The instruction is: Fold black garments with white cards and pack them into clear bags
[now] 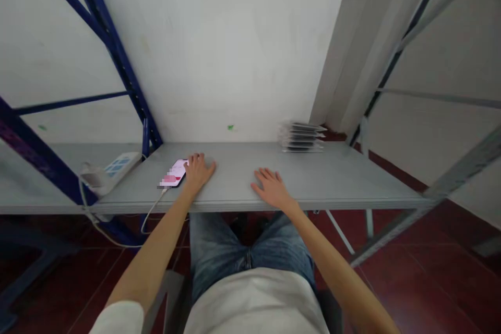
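Note:
My left hand (199, 171) lies palm down on the grey shelf top (332, 177), its fingers loosely bent and its edge touching a phone (174, 173) with a lit pink screen. A white cable runs from the phone over the front edge. My right hand (271, 188) rests flat on the shelf with fingers stretched out, holding nothing.
A white power strip (113, 167) with a plug sits at the left by a blue rack post (129, 78). A stack of thin grey sheets (302, 136) lies at the back right against the white wall. Grey rack frames stand to the right over red floor tiles.

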Motion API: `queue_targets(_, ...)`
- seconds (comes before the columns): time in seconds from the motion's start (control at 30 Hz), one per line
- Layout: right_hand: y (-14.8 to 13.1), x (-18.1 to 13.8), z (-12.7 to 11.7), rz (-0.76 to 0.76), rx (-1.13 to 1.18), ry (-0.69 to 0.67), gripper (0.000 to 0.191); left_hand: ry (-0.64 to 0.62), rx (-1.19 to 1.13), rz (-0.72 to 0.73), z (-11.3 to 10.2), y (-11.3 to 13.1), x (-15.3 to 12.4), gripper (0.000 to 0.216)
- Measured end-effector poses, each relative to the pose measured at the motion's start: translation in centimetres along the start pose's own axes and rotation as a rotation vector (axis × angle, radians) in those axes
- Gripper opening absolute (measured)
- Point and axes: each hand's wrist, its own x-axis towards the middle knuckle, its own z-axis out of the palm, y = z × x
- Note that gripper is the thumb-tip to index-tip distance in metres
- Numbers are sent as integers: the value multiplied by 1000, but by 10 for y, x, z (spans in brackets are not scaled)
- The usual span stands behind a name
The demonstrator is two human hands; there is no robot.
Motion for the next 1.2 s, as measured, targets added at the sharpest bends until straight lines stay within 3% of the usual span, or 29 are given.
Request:
queue_targets(0.1, -1, 1, -2, 10, -5, -8, 60, -63, 19, 10, 2, -2, 1, 61)
queue_targets(0.23, -2, 0, -5, 3, -9, -4, 60, 15, 41, 43, 3, -3, 1, 60)
queue_targets(0.37, -2, -3, -4, -1, 8, 8, 59, -35, 38, 27, 2, -1, 2, 62)
queue_targets(0.47, 6, 2, -7, 5, 41, 52, 59, 61, 29, 80, 0, -1, 2, 58)
queue_targets(0.57, 31, 22, -30, 76, 2, 240, 60, 139, -15, 160, -6, -1, 1, 48)
queue_targets(0.67, 77, 56, -74, 170, -105, 427, 63, 131, -98, 238, -10, 1, 0, 41)
queue_targets(0.83, 163, 95, -140, 249, -307, 410, 65, -68, -245, 313, -15, 15, -17, 33)
queue_targets(0.9, 186, 99, -147, 300, -339, 386, 61, -144, -279, 349, -18, 19, -28, 32)
queue_targets(1.0, 202, 100, -144, 353, -313, 374, 49, -145, -322, 393, -22, 20, -42, 31)
queue_targets(1.2, 184, 108, -128, 351, -266, 495, 41, -156, -348, 408, -26, 15, -48, 29)
